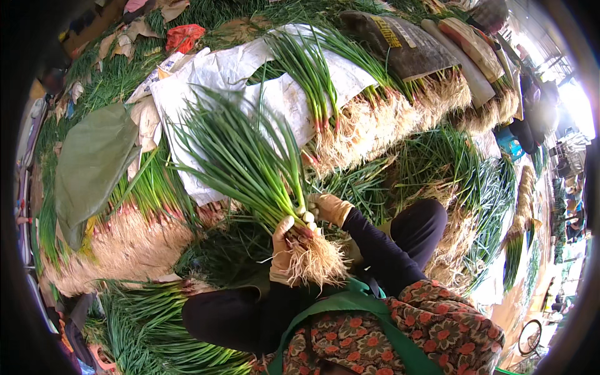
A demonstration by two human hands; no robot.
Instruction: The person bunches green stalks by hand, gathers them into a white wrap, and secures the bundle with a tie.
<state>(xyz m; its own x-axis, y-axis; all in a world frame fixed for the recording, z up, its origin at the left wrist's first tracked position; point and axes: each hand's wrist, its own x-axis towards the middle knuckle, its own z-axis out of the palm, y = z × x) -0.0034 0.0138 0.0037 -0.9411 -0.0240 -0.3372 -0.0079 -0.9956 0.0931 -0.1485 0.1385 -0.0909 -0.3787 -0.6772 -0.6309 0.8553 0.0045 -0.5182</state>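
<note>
A bunch of spring onions (262,178) is held in front of me, its green leaves fanning up and to the left. Pale, stringy roots (317,257) hang from its lower end, above my lap. My left hand (282,253), in a cream glove, is closed round the left side of the bunch just above the roots. From the right, my right hand (331,209), gloved likewise, closes on the stems close to their base. The pale rounded tips between the hands look like glove fingertips.
Heaps of spring onions with roots facing me lie ahead (369,131) and at left (125,250). White sheeting (219,69), a dark printed sack (400,47) and a green cover (94,165) lie over them. More onions lie at right (456,169) and lower left (156,325).
</note>
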